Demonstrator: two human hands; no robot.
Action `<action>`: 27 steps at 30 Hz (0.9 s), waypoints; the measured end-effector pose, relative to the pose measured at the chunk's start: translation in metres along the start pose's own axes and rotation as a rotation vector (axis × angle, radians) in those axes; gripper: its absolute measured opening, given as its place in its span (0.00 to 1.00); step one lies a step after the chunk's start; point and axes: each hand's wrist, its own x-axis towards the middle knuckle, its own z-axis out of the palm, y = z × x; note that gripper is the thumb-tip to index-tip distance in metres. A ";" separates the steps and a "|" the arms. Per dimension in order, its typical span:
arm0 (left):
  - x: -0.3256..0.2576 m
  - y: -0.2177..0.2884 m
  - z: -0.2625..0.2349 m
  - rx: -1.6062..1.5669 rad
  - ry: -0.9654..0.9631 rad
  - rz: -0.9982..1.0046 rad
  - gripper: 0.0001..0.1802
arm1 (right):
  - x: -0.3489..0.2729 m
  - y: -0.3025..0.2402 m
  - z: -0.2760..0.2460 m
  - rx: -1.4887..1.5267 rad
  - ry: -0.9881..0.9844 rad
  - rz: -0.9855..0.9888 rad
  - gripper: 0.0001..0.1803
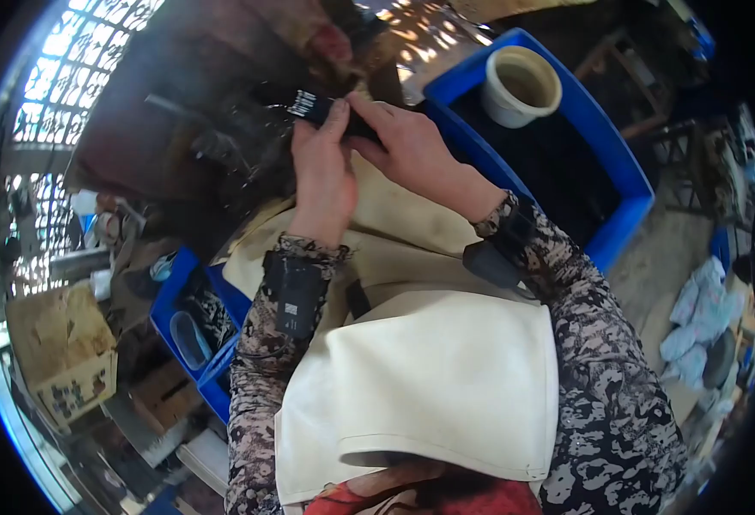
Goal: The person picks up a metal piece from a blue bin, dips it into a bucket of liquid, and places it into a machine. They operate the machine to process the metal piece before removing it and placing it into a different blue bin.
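Close together at the top middle, my left hand [324, 172] and my right hand [412, 150] are both closed on a small dark piece [315, 105] with a row of shiny metal ridges at its left end. Its exact kind I cannot make out. My right thumb and fingers pinch its right side, while my left thumb lies along its near side. Just beyond and to the left is a dark, dirty work area [214, 146] with blurred metal parts and a thin light rod [169, 109]. A cream apron [446, 378] covers my front and lap.
At the right stands a large blue bin [626, 215] with a white bucket [519, 99] in its far end. Smaller blue bins [184, 318] hold small metal pieces at the left. A cardboard box [60, 335] sits farther left. Crumpled light cloth [695, 309] lies at the far right.
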 end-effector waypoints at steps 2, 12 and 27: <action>0.007 0.001 0.002 -0.042 -0.275 -0.056 0.15 | -0.002 0.010 -0.001 0.050 0.277 -0.203 0.26; 0.035 -0.038 -0.020 0.339 -0.119 0.186 0.16 | -0.077 0.158 -0.218 -0.446 -0.366 0.401 0.23; 0.062 -0.099 -0.114 0.945 0.195 0.281 0.15 | -0.138 0.293 -0.212 -0.694 -0.768 1.138 0.07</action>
